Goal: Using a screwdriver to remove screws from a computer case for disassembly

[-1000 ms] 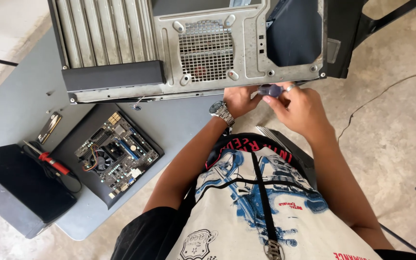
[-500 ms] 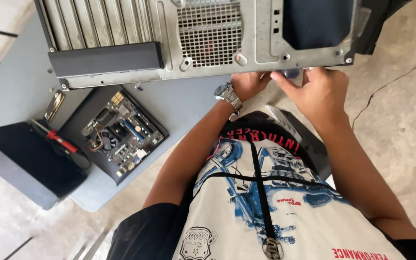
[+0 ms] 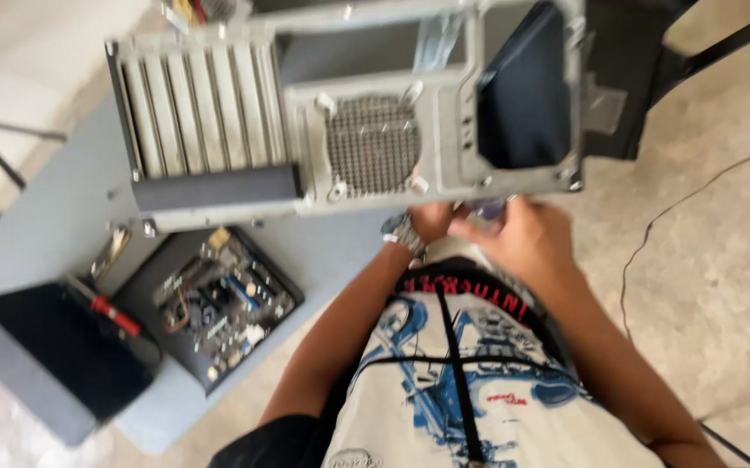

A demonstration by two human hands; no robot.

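A grey metal computer case [image 3: 219,113] lies on the table, its rear face with slot covers and a round fan grille [image 3: 373,143] towards me. Both my hands meet at the case's near edge, below the grille. My right hand [image 3: 527,238] is closed around a small blue-handled tool [image 3: 489,208] held against that edge. My left hand [image 3: 434,218], with a wristwatch [image 3: 403,234], is curled right beside it; the blur hides what its fingers grip.
A bare motherboard [image 3: 215,303] lies on the grey table [image 3: 54,217] to the left. Beside it a red-handled tool [image 3: 115,316] rests on a black panel [image 3: 54,355]. A thin cable [image 3: 652,234] runs over the concrete floor at the right.
The view has swung, so the case sits lower and further right in the picture. My hands stay together at its near edge with the blue tool.
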